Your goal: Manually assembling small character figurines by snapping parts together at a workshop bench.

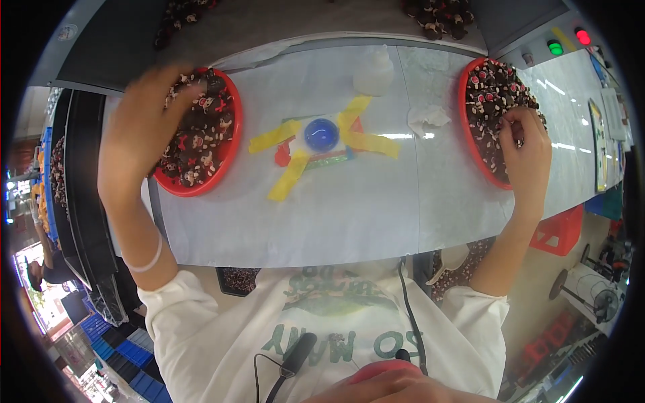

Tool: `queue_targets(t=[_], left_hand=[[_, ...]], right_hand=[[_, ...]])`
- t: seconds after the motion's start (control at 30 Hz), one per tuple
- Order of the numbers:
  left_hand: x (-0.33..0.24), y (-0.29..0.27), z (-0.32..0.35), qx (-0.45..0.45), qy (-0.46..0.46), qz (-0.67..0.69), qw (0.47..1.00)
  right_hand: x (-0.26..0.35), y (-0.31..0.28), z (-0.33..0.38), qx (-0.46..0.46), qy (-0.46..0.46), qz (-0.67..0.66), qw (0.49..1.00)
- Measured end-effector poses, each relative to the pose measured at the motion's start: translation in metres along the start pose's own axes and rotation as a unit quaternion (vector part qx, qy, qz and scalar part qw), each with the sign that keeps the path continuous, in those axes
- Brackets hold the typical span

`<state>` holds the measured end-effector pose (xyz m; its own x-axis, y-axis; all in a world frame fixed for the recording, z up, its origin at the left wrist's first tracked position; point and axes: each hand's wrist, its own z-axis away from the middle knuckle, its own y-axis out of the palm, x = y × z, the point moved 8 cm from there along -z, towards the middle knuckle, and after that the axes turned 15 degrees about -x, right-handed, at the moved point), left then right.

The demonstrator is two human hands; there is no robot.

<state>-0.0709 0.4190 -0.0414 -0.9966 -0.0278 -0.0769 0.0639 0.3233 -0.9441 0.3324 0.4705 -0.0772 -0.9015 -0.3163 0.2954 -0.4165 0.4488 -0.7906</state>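
Observation:
My left hand (144,124) is over the left red basin (232,148), its fingers smeared by motion, so I cannot tell whether they hold anything. Small dark brown moulded figures with cream and red details (195,144) fill that basin. On the right, my right hand (529,149) is at the edge of a second red basin (468,124), heaped with much smaller dark, cream and red pieces (494,94). Its thumb and forefinger are pinched together; whatever lies between them is too small to make out. Between the basins, a blue dome-shaped piece (322,135) sits on a flat base held down with yellow tape (275,137).
A pale bottle (373,72) and crumpled white paper (428,119) lie on the white-covered table (302,228). Behind stands a grey machine opening holding more dark figures (440,18); green and red lit buttons (555,48) are at its right. A red stool (559,230) stands beyond the right edge.

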Motion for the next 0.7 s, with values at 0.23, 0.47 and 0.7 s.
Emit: queue_targets(t=[0.23, 0.47, 0.7], left_hand=[[-0.104, 0.074, -0.124, 0.037, 0.091, 0.119, 0.988], [-0.124, 0.088, -0.131, -0.141, 0.249, 0.307, 0.908], [-0.115, 0.069, -0.119, -0.051, 0.096, 0.172, 0.979]], right_hand=[[0.031, 0.001, -0.005, 0.014, -0.059, -0.092, 0.994], [0.020, 0.009, -0.008, 0.062, -0.044, -0.094, 0.993], [0.015, 0.013, -0.008, 0.087, -0.071, -0.074, 0.991]])
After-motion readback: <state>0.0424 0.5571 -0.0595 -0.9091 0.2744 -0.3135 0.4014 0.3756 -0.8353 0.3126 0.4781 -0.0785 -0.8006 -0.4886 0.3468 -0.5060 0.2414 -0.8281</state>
